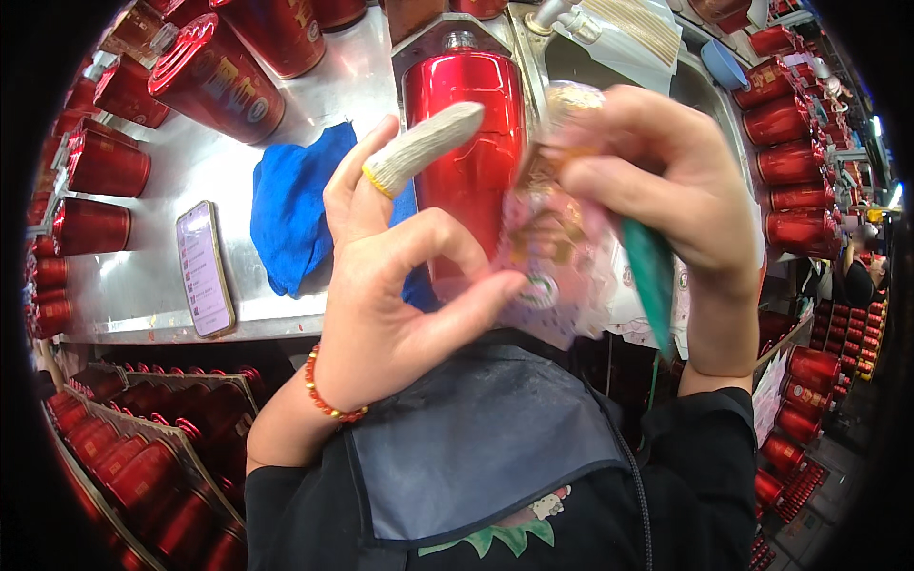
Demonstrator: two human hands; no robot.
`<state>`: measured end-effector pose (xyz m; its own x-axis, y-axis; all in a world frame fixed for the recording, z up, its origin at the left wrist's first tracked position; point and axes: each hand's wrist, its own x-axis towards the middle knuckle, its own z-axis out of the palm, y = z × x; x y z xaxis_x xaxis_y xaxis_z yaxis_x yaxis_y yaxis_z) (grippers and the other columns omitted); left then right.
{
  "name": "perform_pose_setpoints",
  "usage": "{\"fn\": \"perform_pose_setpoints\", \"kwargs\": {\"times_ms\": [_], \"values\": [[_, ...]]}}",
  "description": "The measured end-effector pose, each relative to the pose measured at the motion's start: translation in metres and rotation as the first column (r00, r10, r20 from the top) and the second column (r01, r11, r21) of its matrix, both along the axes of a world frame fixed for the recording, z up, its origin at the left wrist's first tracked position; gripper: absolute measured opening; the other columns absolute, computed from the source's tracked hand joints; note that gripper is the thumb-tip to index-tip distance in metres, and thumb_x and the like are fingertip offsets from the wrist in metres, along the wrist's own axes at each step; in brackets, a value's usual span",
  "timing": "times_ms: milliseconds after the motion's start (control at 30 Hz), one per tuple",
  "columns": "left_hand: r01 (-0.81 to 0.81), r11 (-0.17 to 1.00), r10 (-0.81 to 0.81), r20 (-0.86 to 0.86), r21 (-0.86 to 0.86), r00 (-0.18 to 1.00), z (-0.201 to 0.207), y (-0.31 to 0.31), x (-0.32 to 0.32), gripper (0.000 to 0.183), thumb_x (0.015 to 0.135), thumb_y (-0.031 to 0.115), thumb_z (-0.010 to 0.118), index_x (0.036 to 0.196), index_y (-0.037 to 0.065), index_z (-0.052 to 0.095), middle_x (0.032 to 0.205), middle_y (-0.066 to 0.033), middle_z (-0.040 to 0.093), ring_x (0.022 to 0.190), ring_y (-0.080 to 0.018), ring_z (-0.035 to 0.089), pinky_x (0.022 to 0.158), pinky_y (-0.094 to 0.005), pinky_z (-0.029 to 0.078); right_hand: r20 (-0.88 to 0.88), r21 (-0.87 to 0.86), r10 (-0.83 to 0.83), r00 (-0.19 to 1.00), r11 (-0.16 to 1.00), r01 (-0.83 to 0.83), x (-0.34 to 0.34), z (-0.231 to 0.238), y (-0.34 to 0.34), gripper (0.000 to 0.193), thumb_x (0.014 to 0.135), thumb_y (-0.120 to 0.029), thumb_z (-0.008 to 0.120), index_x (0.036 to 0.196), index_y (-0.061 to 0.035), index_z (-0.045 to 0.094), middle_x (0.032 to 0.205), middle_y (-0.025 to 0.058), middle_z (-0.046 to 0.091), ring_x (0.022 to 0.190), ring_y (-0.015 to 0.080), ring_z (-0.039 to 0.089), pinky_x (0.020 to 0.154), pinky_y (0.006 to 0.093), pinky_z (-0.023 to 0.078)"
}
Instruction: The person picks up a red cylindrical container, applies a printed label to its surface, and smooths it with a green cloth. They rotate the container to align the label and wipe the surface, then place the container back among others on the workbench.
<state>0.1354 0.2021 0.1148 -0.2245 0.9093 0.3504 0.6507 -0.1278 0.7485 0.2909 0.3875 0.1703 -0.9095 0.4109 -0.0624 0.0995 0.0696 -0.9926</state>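
Observation:
In front of me my left hand [381, 276] pinches the lower left edge of a translucent decal sheet [552, 285] with gold and pink prints. One raised finger of that hand wears a whitish ribbed finger cot [424, 147] with a yellow rim. My right hand [666, 176], blurred by motion, grips the sheet's upper part. From the same hand hangs a flat green pointed piece [649, 276], perhaps a scraper. Behind both hands a glossy red bottle [464, 105] lies with its neck pointing away; the sheet covers part of its right side.
A blue cloth [290, 209] and a phone [204, 271] lie on the metal table [190, 186] at left. Red bottles [219, 81] stand at the far left, with more on racks [795, 152] at right. A sink [609, 67] with a tap [550, 14] is beyond my right hand.

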Motion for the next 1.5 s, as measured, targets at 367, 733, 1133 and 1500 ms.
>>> {"fn": "perform_pose_setpoints", "kwargs": {"times_ms": [367, 733, 1133, 1500], "values": [[-0.266, 0.963, 0.254, 0.185, 0.047, 0.949, -0.038, 0.010, 0.005, 0.023, 0.078, 0.017, 0.085, 0.083, 0.011, 0.064, 0.154, -0.0217, 0.043, 0.140, -0.0356, 0.036, 0.117, -0.0458, 0.022, -0.108, 0.107, -0.001, 0.994, 0.994, 0.013, -0.028, -0.047, 0.017, 0.024, 0.096, -0.003, 0.068, 0.119, 0.0014, 0.070, 0.109, 0.0072, 0.074, 0.084, 0.0059, 0.066, 0.074, 0.0215, 0.054], [-0.225, 0.974, 0.223, 0.338, -0.033, 0.914, -0.037, 0.009, -0.002, 0.023, 0.081, 0.016, 0.084, 0.081, 0.011, 0.062, 0.156, -0.0193, 0.042, 0.139, -0.0316, 0.038, 0.116, -0.0433, 0.024, -0.101, 0.167, -0.101, 0.990, 0.979, 0.117, -0.034, -0.053, 0.016, 0.015, 0.094, -0.005, 0.071, 0.108, 0.0000, 0.069, 0.102, 0.0038, 0.073, 0.095, 0.0078, 0.068, 0.086, 0.0225, 0.054], [-0.156, 0.985, 0.155, 0.775, -0.074, 0.613, -0.034, 0.009, 0.004, 0.045, 0.095, 0.015, 0.071, 0.130, 0.001, 0.047, 0.151, -0.0174, 0.043, 0.136, -0.0232, 0.042, 0.113, -0.0375, 0.035, -0.136, 0.132, -0.082, 0.987, 0.986, 0.100, -0.038, -0.057, 0.022, 0.015, 0.093, -0.004, 0.072, 0.107, -0.0007, 0.068, 0.101, 0.0041, 0.073, 0.094, 0.0089, 0.069, 0.085, 0.0237, 0.055], [-0.106, 0.975, 0.197, 0.551, -0.194, 0.811, -0.039, 0.010, 0.008, 0.100, 0.085, 0.026, 0.083, 0.156, -0.009, 0.022, 0.146, -0.0220, 0.045, 0.138, -0.0275, 0.044, 0.116, -0.0382, 0.033, -0.168, 0.043, -0.085, 0.982, 0.995, 0.093, -0.042, -0.061, 0.026, 0.015, 0.093, -0.006, 0.072, 0.107, -0.0009, 0.069, 0.100, 0.0041, 0.073, 0.095, 0.0099, 0.069, 0.087, 0.0242, 0.054]]}}
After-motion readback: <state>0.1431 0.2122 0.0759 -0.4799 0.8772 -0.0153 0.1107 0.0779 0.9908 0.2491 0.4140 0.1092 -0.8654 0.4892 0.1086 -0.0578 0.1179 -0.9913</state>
